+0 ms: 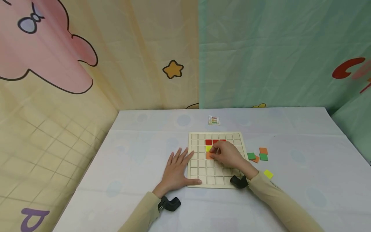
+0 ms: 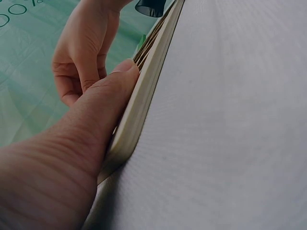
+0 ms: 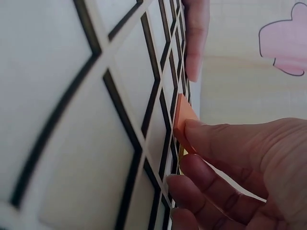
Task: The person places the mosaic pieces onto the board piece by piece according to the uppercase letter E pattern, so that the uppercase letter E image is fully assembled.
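Observation:
A pale grid board point(image 1: 203, 180) lies on the table, with red tiles point(image 1: 208, 142) in an upper row. Under them are a yellow tile point(image 1: 208, 148) and an orange tile point(image 1: 209, 156). My right hand point(image 1: 229, 154) is over the board, fingers curled, with the thumb on the orange tile point(image 3: 184, 117) and the index fingertip close by its lower end. The hand covers part of the red row and several cells. My left hand point(image 1: 175, 174) lies spread at the board's left side, its thumb point(image 2: 112, 88) resting on the near edge.
Right of the board lie loose green tiles point(image 1: 263, 157), orange tiles point(image 1: 263, 150) and one yellow tile point(image 1: 268, 174). A small pattern card point(image 1: 214, 120) lies beyond the board. Printed curtains point(image 1: 150, 64) hang behind the table. Each wrist wears a black camera point(image 1: 170, 204).

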`<state>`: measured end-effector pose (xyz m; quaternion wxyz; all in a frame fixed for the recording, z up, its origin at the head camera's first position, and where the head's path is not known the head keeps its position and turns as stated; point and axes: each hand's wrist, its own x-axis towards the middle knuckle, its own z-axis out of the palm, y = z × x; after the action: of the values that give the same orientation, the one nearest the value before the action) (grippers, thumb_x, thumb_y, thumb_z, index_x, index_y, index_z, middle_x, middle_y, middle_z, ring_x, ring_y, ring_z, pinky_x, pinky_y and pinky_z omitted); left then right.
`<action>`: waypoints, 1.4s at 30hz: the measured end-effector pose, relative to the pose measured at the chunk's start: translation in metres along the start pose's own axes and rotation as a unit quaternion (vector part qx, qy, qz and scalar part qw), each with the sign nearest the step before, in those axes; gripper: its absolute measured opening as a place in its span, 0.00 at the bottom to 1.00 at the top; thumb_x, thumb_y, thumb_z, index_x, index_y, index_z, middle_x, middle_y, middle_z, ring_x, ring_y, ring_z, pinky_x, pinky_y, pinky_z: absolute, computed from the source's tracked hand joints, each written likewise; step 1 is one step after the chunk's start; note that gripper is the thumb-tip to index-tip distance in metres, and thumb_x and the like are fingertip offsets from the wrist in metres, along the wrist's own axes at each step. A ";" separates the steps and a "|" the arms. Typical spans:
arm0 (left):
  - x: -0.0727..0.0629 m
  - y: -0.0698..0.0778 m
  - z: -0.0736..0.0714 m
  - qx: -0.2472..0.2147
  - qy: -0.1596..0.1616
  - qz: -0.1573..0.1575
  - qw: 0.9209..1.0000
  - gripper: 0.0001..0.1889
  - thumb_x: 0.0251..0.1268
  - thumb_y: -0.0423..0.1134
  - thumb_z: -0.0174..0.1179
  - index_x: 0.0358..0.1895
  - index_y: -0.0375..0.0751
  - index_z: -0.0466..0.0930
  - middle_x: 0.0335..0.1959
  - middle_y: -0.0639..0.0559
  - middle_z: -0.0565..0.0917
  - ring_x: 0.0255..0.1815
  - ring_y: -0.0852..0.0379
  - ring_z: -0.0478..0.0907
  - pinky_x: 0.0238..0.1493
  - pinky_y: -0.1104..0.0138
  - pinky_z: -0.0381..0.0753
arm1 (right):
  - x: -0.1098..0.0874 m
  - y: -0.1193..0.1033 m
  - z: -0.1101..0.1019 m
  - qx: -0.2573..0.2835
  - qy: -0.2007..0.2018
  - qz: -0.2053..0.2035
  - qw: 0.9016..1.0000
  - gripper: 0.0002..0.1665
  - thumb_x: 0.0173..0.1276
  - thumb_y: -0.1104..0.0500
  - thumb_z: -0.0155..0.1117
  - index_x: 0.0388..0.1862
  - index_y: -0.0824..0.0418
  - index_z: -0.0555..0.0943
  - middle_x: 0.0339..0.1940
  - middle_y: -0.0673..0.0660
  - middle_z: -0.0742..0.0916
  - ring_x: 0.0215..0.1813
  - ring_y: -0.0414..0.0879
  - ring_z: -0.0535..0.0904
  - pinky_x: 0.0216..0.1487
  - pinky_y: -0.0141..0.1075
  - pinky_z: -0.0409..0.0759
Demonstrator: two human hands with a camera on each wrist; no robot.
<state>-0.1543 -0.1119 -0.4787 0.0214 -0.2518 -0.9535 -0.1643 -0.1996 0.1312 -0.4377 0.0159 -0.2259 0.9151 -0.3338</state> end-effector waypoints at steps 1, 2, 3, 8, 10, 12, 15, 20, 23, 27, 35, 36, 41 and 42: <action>0.000 0.000 0.000 0.001 -0.002 -0.002 1.000 0.57 0.43 0.77 0.57 0.76 0.50 0.51 0.76 0.49 0.49 0.75 0.46 0.38 0.71 0.51 0.35 | 0.000 0.001 0.000 0.003 -0.001 -0.001 1.000 0.03 0.59 0.60 0.71 0.29 0.55 0.84 0.26 0.44 0.82 0.25 0.37 0.73 0.27 0.34 0.73; 0.000 0.000 0.000 0.002 -0.004 -0.002 1.000 0.57 0.44 0.77 0.57 0.76 0.50 0.51 0.76 0.49 0.49 0.75 0.46 0.38 0.71 0.51 0.35 | 0.001 0.001 0.000 0.006 -0.002 -0.002 1.000 0.03 0.59 0.61 0.71 0.29 0.55 0.84 0.26 0.44 0.82 0.25 0.37 0.73 0.28 0.34 0.73; 0.000 0.000 0.000 0.002 -0.004 -0.002 1.000 0.57 0.44 0.77 0.57 0.76 0.49 0.51 0.76 0.49 0.49 0.75 0.46 0.38 0.71 0.51 0.35 | 0.001 0.002 0.000 0.009 -0.004 -0.001 1.000 0.03 0.59 0.61 0.71 0.29 0.55 0.84 0.26 0.44 0.82 0.25 0.37 0.73 0.28 0.34 0.74; 0.000 0.000 -0.001 0.001 -0.005 -0.002 1.000 0.57 0.44 0.76 0.58 0.76 0.49 0.51 0.76 0.49 0.50 0.75 0.46 0.39 0.71 0.50 0.35 | 0.004 0.004 0.001 0.015 -0.006 0.002 1.000 0.05 0.58 0.61 0.72 0.25 0.55 0.83 0.23 0.43 0.80 0.25 0.39 0.72 0.28 0.34 0.73; 0.000 0.000 -0.001 0.001 -0.005 -0.002 1.000 0.57 0.44 0.76 0.58 0.76 0.49 0.51 0.76 0.49 0.49 0.75 0.46 0.38 0.71 0.50 0.35 | 0.004 0.004 0.001 0.017 -0.006 0.006 1.000 0.06 0.58 0.61 0.72 0.24 0.55 0.83 0.21 0.43 0.80 0.24 0.40 0.71 0.28 0.35 0.72; 0.000 0.000 -0.001 0.002 -0.005 -0.003 1.000 0.57 0.43 0.76 0.58 0.76 0.49 0.50 0.76 0.49 0.49 0.75 0.46 0.38 0.71 0.50 0.35 | 0.004 0.004 0.000 0.018 -0.008 0.007 1.000 0.06 0.58 0.62 0.72 0.24 0.55 0.83 0.21 0.43 0.80 0.24 0.40 0.71 0.27 0.35 0.72; 0.001 0.000 -0.001 0.004 -0.007 -0.007 1.000 0.57 0.43 0.77 0.58 0.76 0.50 0.50 0.76 0.49 0.49 0.75 0.46 0.38 0.71 0.50 0.34 | 0.003 0.004 -0.001 0.024 -0.013 0.004 1.000 0.06 0.57 0.62 0.72 0.24 0.55 0.83 0.21 0.43 0.80 0.24 0.40 0.71 0.27 0.35 0.72; 0.001 0.000 -0.001 0.005 -0.013 -0.012 1.000 0.57 0.43 0.76 0.58 0.76 0.50 0.49 0.76 0.50 0.48 0.75 0.47 0.37 0.71 0.51 0.34 | -0.005 0.009 -0.004 0.032 -0.025 -0.032 0.999 0.03 0.59 0.62 0.71 0.29 0.55 0.84 0.26 0.43 0.81 0.26 0.39 0.71 0.29 0.33 0.74; 0.001 0.000 -0.001 0.002 -0.013 -0.010 1.000 0.57 0.43 0.76 0.58 0.76 0.49 0.50 0.76 0.50 0.49 0.75 0.46 0.37 0.71 0.51 0.34 | -0.014 0.014 -0.009 0.038 -0.023 -0.058 0.997 0.03 0.60 0.61 0.70 0.32 0.55 0.84 0.29 0.42 0.81 0.29 0.38 0.72 0.31 0.32 0.75; 0.001 0.001 -0.001 0.004 -0.013 -0.011 1.000 0.57 0.43 0.76 0.58 0.76 0.49 0.50 0.76 0.50 0.49 0.75 0.47 0.37 0.71 0.51 0.34 | -0.028 0.022 -0.023 0.052 0.005 -0.091 0.995 0.04 0.61 0.62 0.69 0.35 0.57 0.84 0.31 0.42 0.82 0.32 0.37 0.75 0.33 0.32 0.78; 0.001 0.001 0.000 0.000 -0.011 -0.009 1.000 0.57 0.43 0.76 0.59 0.76 0.50 0.50 0.76 0.50 0.48 0.75 0.47 0.37 0.71 0.52 0.32 | -0.054 0.045 -0.065 -0.004 0.058 -0.035 0.998 0.05 0.61 0.65 0.68 0.37 0.59 0.85 0.34 0.46 0.83 0.31 0.39 0.77 0.28 0.34 0.77; 0.000 0.001 0.000 0.000 -0.010 -0.008 1.000 0.57 0.43 0.76 0.59 0.76 0.49 0.50 0.76 0.50 0.48 0.75 0.47 0.37 0.71 0.52 0.33 | -0.058 0.049 -0.069 -0.017 0.062 -0.017 0.998 0.05 0.62 0.64 0.68 0.37 0.60 0.85 0.34 0.48 0.83 0.32 0.40 0.77 0.29 0.34 0.77; 0.001 0.000 0.001 0.002 -0.006 -0.005 1.000 0.57 0.43 0.76 0.59 0.76 0.49 0.51 0.76 0.49 0.49 0.75 0.46 0.38 0.71 0.51 0.34 | -0.071 0.064 -0.086 -0.061 0.064 0.065 0.994 0.09 0.64 0.61 0.66 0.41 0.63 0.84 0.39 0.56 0.83 0.36 0.49 0.78 0.33 0.40 0.76; 0.001 0.000 0.001 0.003 -0.006 -0.005 1.000 0.57 0.43 0.76 0.59 0.76 0.49 0.51 0.76 0.49 0.49 0.75 0.46 0.38 0.71 0.51 0.34 | -0.073 0.067 -0.089 -0.068 0.061 0.080 0.993 0.10 0.64 0.60 0.66 0.42 0.64 0.84 0.39 0.57 0.83 0.36 0.50 0.78 0.33 0.41 0.76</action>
<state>-0.1549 -0.1113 -0.4799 0.0154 -0.2484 -0.9552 -0.1601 -0.1771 0.2607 -0.4189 -0.0288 -0.1312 0.9502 -0.2813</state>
